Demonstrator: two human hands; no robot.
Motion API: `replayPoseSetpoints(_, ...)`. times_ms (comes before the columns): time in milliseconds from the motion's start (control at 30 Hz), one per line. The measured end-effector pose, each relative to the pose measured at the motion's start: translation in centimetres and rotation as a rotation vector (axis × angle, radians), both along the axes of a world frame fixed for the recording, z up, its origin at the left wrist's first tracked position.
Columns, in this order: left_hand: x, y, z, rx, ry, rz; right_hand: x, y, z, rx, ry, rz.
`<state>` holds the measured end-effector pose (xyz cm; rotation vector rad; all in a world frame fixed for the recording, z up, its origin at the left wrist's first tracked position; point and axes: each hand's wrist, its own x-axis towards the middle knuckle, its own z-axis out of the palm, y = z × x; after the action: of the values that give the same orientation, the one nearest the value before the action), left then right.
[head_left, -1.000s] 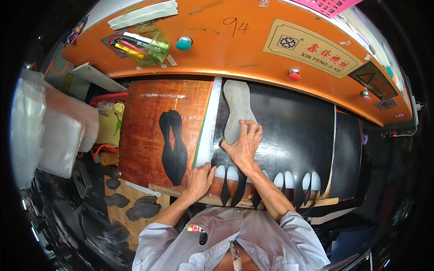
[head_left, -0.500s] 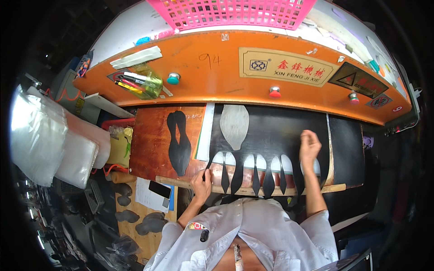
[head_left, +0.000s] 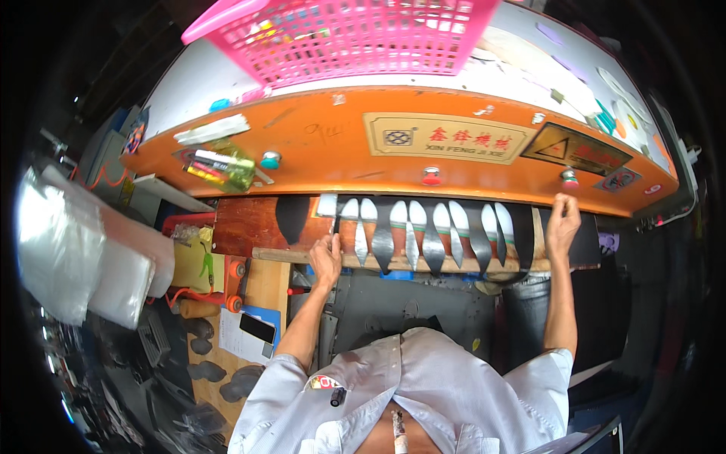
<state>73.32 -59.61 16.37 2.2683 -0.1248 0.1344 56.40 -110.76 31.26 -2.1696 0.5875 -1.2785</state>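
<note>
While the closed right hand [head_left: 563, 221] is hovering, the left hand [head_left: 326, 259] is seemingly aligning a pinched slim black strip [head_left: 336, 225], needing steadiness next.

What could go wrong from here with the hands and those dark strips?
The right hand appears just below the rightmost button on the orange machine, so a stray movement might press it. The dark pointed strips overlap the wooden front rail, so a brushing forearm could snag or shift them.

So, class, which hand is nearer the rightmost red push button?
Right: the right hand is just below that red push button in the picture, contact unclear; the left hand is far to its left and lower.
</note>
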Motion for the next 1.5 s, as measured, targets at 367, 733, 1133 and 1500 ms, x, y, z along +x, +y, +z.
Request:
replayPoseSetpoints(367, 1.6, -1.3, 1.5, 0.035, -0.020, 0.040, -5.3, 1.1, -11.1, 0.461, 0.318, -0.279)
replayPoseSetpoints(733, 1.0, -0.1, 0.8, -0.043, -0.005, -0.041, -6.8, 1.5, -14.6, 0.063, 0.515, -0.311)
replayPoseSetpoints(1133, -9.2, 5.1, 1.8, -0.202, -0.035, -0.051, -11.1, 14.4, -10.8, -0.013, 0.339, -0.352)
replayPoseSetpoints(1500, -10.6, 1.4, 2.0, -0.206, 0.063, -0.289, 6.6, 40.7, -12.8, -0.053, 0.625, 0.303)
